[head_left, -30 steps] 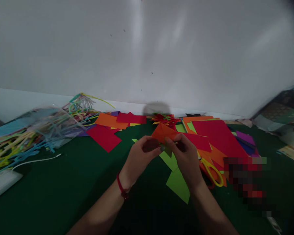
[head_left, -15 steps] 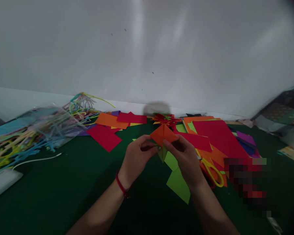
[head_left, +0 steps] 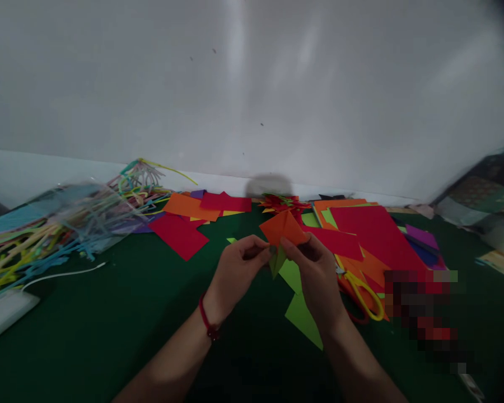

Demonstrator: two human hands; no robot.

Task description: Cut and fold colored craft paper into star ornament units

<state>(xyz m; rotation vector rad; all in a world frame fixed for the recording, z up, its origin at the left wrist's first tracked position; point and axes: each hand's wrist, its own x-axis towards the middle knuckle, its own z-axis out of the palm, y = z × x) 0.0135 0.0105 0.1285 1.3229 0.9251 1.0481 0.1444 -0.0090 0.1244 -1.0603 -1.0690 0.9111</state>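
Between my hands is a folded paper piece [head_left: 283,228], an orange diamond on top with a green point hanging below. My left hand [head_left: 246,266] pinches its lower left side where orange meets green, thumb and fingers closed. On the other side my right hand [head_left: 315,268] grips the orange right corner, its thumb pressed on the front near the centre crease. Both hands hold it above the dark green table. Green paper sheets [head_left: 304,320] lie under and beside my right wrist. Fingers behind the paper are hidden.
Yellow-handled scissors [head_left: 372,296] lie right of my right hand. Beyond them is a stack of red sheets [head_left: 373,235]. A spiky red-green paper pile [head_left: 279,202] sits by the wall. Pipe cleaners [head_left: 63,229] and a white power strip [head_left: 8,313] are left.
The folded paper has tilted, its orange top leaning slightly right and its green tip swinging left. My left hand has shifted a little; both hands keep their hold.
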